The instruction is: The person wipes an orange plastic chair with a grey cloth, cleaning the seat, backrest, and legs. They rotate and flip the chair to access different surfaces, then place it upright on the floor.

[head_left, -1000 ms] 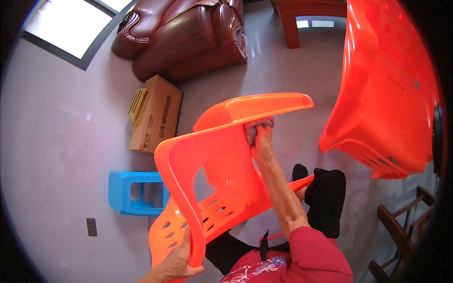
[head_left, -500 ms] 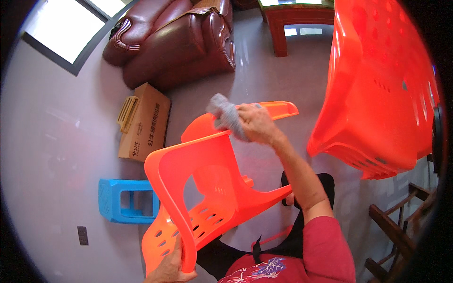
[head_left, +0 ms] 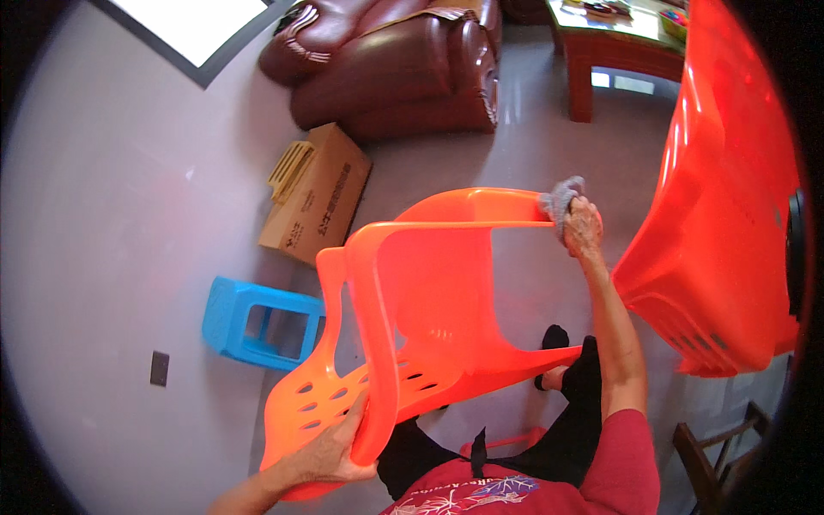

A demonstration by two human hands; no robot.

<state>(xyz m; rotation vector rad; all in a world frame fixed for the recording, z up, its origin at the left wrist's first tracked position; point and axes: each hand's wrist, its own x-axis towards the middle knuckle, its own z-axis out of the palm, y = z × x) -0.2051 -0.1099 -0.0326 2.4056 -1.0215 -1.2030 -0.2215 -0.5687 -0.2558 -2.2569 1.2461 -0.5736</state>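
Note:
An orange plastic armchair (head_left: 438,292) is tilted on its side in front of me, its slotted backrest toward the lower left. My left hand (head_left: 339,446) is closed around the edge of the backrest, close to its teardrop-shaped holes. Out at the far end of a chair leg, my right hand (head_left: 584,227) presses a crumpled grey cloth (head_left: 562,202) against the plastic. Its fingers are wrapped round the cloth, which partly hides the leg's end.
More red-orange plastic chairs (head_left: 721,232) stand stacked at the right. To the left are a blue plastic stool (head_left: 230,319) and a cardboard box (head_left: 322,202) against the wall. A maroon leather sofa (head_left: 386,81) and a wooden table (head_left: 580,81) are farther off. Dark wooden furniture (head_left: 708,463) sits lower right.
My right hand and the cloth have moved right, from the chair's middle to a leg's far end. The chair has turned slightly, with my left hand still gripping its backrest. The view has shifted.

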